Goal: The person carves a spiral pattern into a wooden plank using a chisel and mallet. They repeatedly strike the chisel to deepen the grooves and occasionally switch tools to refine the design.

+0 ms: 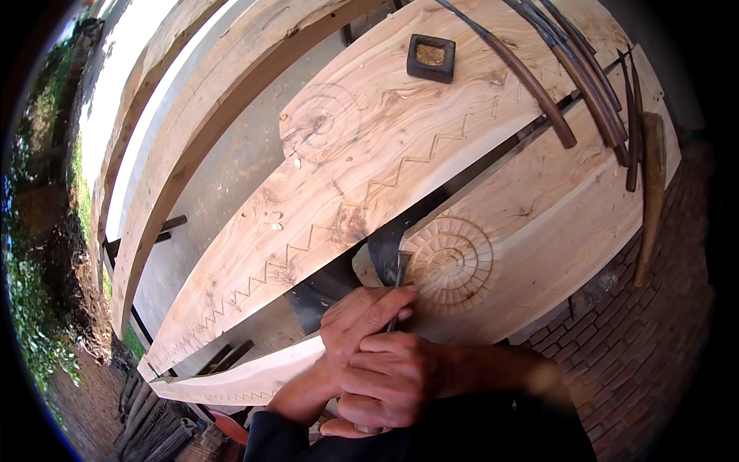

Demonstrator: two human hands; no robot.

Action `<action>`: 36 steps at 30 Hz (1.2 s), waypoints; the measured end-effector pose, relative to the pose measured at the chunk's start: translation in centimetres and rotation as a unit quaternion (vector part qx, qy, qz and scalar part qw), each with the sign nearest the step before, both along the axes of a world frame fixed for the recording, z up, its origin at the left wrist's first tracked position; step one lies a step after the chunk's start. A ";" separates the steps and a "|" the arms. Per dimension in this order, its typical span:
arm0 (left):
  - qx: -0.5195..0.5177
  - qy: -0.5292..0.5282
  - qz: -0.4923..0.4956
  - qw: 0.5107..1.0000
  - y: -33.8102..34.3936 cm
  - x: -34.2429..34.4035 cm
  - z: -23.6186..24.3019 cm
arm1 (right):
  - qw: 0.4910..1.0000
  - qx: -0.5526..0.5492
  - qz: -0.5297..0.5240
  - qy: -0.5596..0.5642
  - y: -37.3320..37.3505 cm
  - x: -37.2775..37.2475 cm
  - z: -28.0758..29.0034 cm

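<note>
Both the left hand (360, 319) and the right hand (392, 377) are clamped on a chisel (400, 277) whose long axis points up and away into the carved rosette (450, 262) just beyond the fingertips.

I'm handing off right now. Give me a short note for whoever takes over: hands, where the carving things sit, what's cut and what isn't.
Left hand: wrapped around the chisel, fingers guiding the blade near its tip.
Right hand: gripping the chisel's handle end, below the left.
Chisel tip sits on the lower left rim of the round rosette carving on the near plank.
Done: rosette rings and rim notches look cut; a zigzag line runs along the far plank.
Left: the pencilled circles on the far plank look uncarved.
Spare tools lie at the planks' far end, beside a small dark square dish.
</note>
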State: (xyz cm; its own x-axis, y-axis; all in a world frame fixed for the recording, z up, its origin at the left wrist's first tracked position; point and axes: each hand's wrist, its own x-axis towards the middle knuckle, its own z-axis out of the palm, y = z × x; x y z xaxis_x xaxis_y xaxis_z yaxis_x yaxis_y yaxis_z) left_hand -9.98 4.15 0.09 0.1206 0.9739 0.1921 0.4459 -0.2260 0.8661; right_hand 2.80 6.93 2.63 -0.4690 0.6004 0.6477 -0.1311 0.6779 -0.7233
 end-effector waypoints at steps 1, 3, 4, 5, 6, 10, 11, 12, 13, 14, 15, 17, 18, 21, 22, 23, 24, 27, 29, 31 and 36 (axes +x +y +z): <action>-0.001 0.000 0.000 1.000 0.0 0.0 0.0 | 1.000 0.000 -0.001 0.003 0.0 0.0 0.0; 0.001 0.001 0.000 1.000 0.0 0.0 0.1 | 1.000 -0.010 0.012 -0.008 -0.2 0.3 0.2; 0.003 0.001 0.001 1.000 0.0 0.0 0.1 | 1.000 -0.015 0.018 -0.014 -0.2 0.5 0.3; 0.003 0.000 0.000 1.000 0.1 0.0 0.1 | 1.000 -0.014 0.017 -0.014 -0.2 0.5 0.3; 0.004 -0.001 0.000 1.000 0.1 0.0 0.0 | 1.000 -0.014 0.016 -0.012 -0.2 0.4 0.3; 0.003 -0.004 0.004 1.000 0.0 0.0 -0.2 | 1.000 -0.013 0.008 -0.006 -0.1 0.3 0.2; 0.004 -0.003 0.003 1.000 -0.1 0.0 -0.2 | 1.000 -0.010 0.004 0.000 -0.1 0.1 0.1; 0.006 -0.004 0.000 1.000 0.0 0.0 -0.3 | 1.000 -0.006 -0.001 0.004 0.0 -0.1 0.0; 0.008 -0.004 -0.002 1.000 0.0 -0.1 -0.4 | 1.000 -0.002 -0.006 0.008 0.0 -0.2 -0.1; 0.009 -0.004 0.003 1.000 0.0 0.0 -0.3 | 1.000 -0.005 -0.005 0.009 0.0 -0.2 0.0; 0.010 -0.005 0.007 1.000 0.0 0.1 -0.2 | 1.000 -0.007 -0.004 0.009 0.1 -0.2 0.1; 0.010 -0.011 0.009 1.000 0.2 0.2 0.0 | 1.000 -0.015 -0.001 0.006 0.1 -0.2 0.3; 0.006 -0.014 0.007 1.000 0.4 0.1 0.0 | 1.000 -0.023 0.002 0.005 0.0 -0.2 0.3; -0.005 -0.018 0.018 1.000 0.5 0.1 -0.1 | 0.999 -0.037 0.001 0.002 0.1 -0.4 0.5; -0.007 -0.018 0.025 1.000 0.4 0.2 -0.1 | 0.999 -0.039 0.001 0.001 0.1 -0.5 0.5; -0.001 -0.021 0.026 0.999 0.5 0.3 -0.1 | 0.999 -0.040 0.001 0.001 0.1 -0.5 0.6; 0.004 -0.022 0.027 0.999 0.5 0.3 -0.2 | 0.999 -0.042 0.000 0.003 0.0 -0.5 0.5; 0.003 -0.022 0.028 0.999 0.5 0.3 -0.2 | 0.999 -0.040 -0.003 0.004 -0.1 -0.7 0.3; -0.004 -0.024 0.027 0.999 0.4 0.2 -0.2 | 0.999 -0.037 -0.003 0.002 -0.1 -0.7 0.3; -0.009 -0.029 0.022 0.999 0.5 0.2 -0.2 | 0.999 -0.036 -0.003 -0.003 0.0 -0.6 0.3; -0.011 -0.032 0.020 0.999 0.4 0.2 -0.1 | 1.000 -0.022 -0.006 0.012 0.0 -0.7 0.0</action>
